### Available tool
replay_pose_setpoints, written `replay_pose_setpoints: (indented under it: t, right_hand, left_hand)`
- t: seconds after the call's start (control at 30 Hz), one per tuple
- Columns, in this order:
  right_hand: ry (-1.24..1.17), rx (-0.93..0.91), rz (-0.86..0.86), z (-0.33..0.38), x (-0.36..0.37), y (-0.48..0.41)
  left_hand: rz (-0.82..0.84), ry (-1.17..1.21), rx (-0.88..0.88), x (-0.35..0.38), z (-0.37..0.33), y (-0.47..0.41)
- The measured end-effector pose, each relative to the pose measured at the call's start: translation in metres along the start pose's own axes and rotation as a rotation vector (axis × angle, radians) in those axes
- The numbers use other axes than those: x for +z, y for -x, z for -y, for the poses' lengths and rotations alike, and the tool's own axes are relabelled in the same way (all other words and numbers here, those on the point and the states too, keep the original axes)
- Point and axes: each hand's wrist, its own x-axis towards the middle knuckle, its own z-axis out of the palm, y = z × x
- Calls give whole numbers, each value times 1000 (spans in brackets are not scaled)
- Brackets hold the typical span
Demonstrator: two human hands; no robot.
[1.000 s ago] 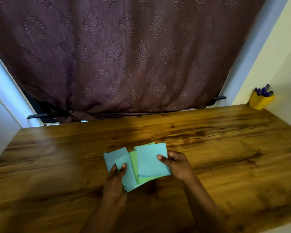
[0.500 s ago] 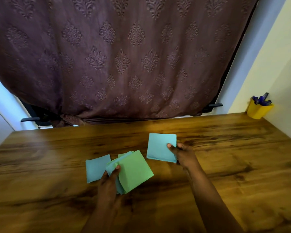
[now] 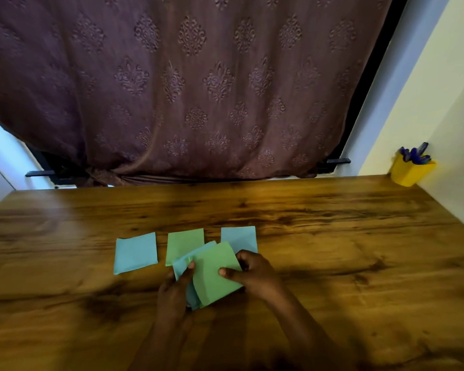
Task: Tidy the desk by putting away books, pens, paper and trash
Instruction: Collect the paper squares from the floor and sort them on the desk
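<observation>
Returned right hand (image 3: 252, 271) pinches the top green sheet (image 3: 214, 277); left hand (image 3: 173, 290) grips the stack (image 3: 181, 265), laid row (image 3: 184, 243) just beyond toward the desk (image 3: 332, 236) far edge.

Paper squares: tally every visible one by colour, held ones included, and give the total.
Blue: 3: left blue square, right blue square, held blue square.
Green: 2: flat green square, held green square.
Total: 5; the held stack may hide more.

Desk (image 3: 359, 263): open wood along left edge, right half and far strip. Obstacles: flat row of left blue square (image 3: 135, 253), green square (image 3: 184, 242), right blue square (image 3: 237, 235) mid-desk; paper stack (image 3: 214, 279) held just nearside of it; yellow pen cup (image 3: 410, 172) in far-right corner; curtain (image 3: 198, 89) over far edge.
</observation>
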Motion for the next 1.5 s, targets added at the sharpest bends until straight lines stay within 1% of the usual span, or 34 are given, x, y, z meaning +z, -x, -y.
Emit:
replay_pose_setpoints:
  t: [0.07,0.13,0.23,0.33,0.4,0.43,0.47,0.57,0.6,0.63,0.67,0.7,0.73,0.83,0.87,0.9,1.0,1.1,1.17,1.23,1.33,1.4,1.43,1.5]
  right_hand:
    - [-18,-19,-67,-7,-10,5]
    - [-65,8,-136,-13,-25,9]
    - [-171,40,-240,-21,-66,16]
    - [-306,-14,-402,-18,-112,15]
    - [-314,-32,-481,-22,-136,6]
    - [-287,-16,-504,-29,-145,-2]
    - [-212,20,-514,-39,-151,-11]
    - [250,209,-448,-72,-149,-25]
    - [337,242,-484,-78,-143,-22]
    - [350,233,-539,-77,-135,-15]
    - [307,193,-575,-73,-124,-5]
    - [244,147,-562,-68,-113,3]
    - [175,111,-494,-60,-100,13]
    - [48,73,-172,-36,-55,36]
    - [26,69,-108,-29,-41,40]
    - [5,59,-79,-24,-28,44]
    - [-22,30,-96,-12,3,47]
    - [11,2,-88,2,32,47]
    - [-4,-10,-71,11,53,48]
    - [-33,-13,-78,19,76,49]
    - [-148,-6,-117,30,108,52]
    - [-163,11,-128,38,128,52]
    - [-110,25,-123,38,138,50]
    - [167,70,-111,34,156,47]
  left_hand:
    - [17,8,-3,16,4,7]
    - [-10,-39,19,28,8,12]
    - [-43,-74,-16,38,19,11]
    - [-63,-145,-11,43,25,10]
    - [-52,-155,-12,47,27,11]
    - [-50,-154,-6,50,27,13]
    - [-50,-163,2,52,27,16]
    - [-52,-148,24,55,31,24]
    - [-56,-144,32,55,32,28]
    - [-58,-143,39,54,33,30]
    - [-70,-149,44,52,34,30]
    - [-78,-152,37,49,35,29]
    - [-90,-155,29,46,36,30]
    - [-94,-139,17,36,37,29]
    - [-92,-137,19,32,37,30]
    - [-88,-128,21,27,36,31]
    - [-92,-105,-7,8,30,29]
    - [-96,-97,-65,-28,12,27]
    - [-97,-117,-17,-57,2,30]
    - [-179,-92,45,-89,-7,35]
    - [-321,0,37,-133,-27,45]
    - [-394,73,79,-165,-40,52]
    - [-410,100,103,-179,-46,56]
    - [-426,115,143,-203,-52,63]
